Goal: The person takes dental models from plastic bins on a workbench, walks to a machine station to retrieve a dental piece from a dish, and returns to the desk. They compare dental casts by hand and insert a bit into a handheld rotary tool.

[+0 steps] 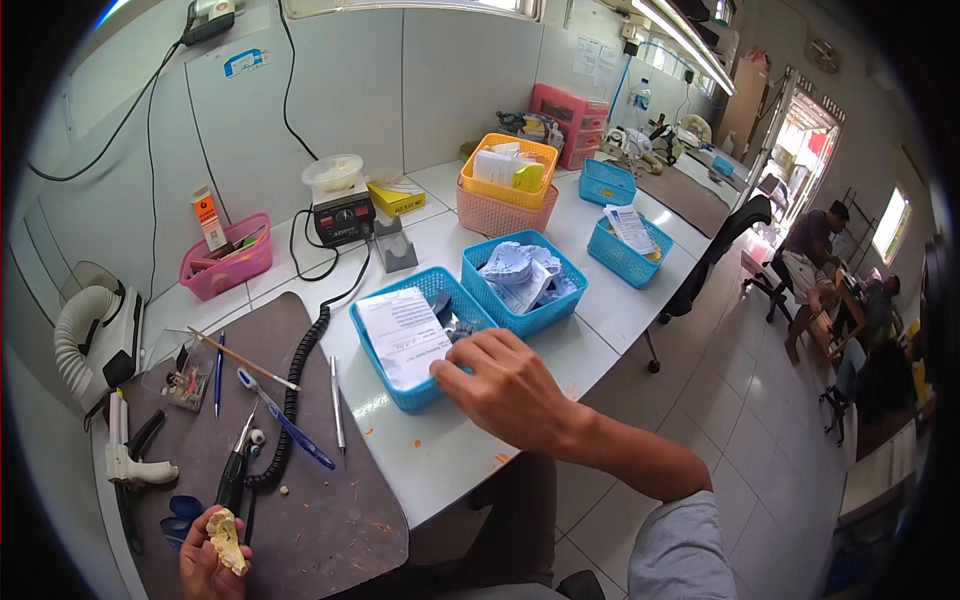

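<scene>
Yellow cast piece (227, 541): clamped between thumb and fingers of the left hand (200, 568), at the bench's near left corner; best pinched lightly by its sides. Right hand (510, 392): fingers curled close together at the blue basket (414, 401) by the front edge; grip, if any, cannot be told. Paper slip (405, 335) should stay undisturbed. Brown mat (350, 530) flecked with debris; white bench (430, 480); tiled floor (650, 425); seated person (815, 240) near the doorway.

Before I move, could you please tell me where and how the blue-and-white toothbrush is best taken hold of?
I would pinch the toothbrush near the tail of its slim handle, from above, across its length. That end lies out on the brown-grey mat, past the black coiled cord, which meets the brush around its middle.
</scene>
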{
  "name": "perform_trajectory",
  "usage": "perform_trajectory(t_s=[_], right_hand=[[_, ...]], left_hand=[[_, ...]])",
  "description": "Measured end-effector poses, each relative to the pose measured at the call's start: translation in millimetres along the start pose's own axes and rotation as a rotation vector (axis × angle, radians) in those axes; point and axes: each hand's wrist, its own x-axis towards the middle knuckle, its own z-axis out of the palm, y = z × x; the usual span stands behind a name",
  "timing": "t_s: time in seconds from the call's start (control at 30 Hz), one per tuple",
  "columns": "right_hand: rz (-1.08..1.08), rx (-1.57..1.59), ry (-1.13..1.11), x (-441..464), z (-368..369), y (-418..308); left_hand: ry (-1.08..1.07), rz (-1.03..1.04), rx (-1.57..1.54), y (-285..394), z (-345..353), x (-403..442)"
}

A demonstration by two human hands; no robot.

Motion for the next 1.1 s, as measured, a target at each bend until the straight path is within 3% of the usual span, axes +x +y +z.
perform_trajectory(t_s=[0.2, 0.37, 0.63, 0.83, 0.93, 1.1], right_hand=[[0.002, -0.033, 0.079, 22, 26, 23], [0.026, 0.160, 0.205, 22, 10, -5], [-0.123, 0.521, -0.039, 27, 8, -76], [-0.171, 0.500, -0.096, 49, 23, -105], [-0.068, 0.542, -0.207, 66, 29, -109], [-0.004, 0.485, -0.322, 78, 30, -108]], left_hand=[[-0.050, -0.036, 0.035, -4, 6, 3], [-0.078, -0.162, 0.095, 2, 12, 2], [-0.133, -0.189, 0.148, 2, 21, 7], [-0.222, -0.152, 0.272, -3, 20, 8], [-0.217, -0.133, 0.251, -8, 17, 9], [-0.219, -0.066, 0.524, 1, 22, 3]])
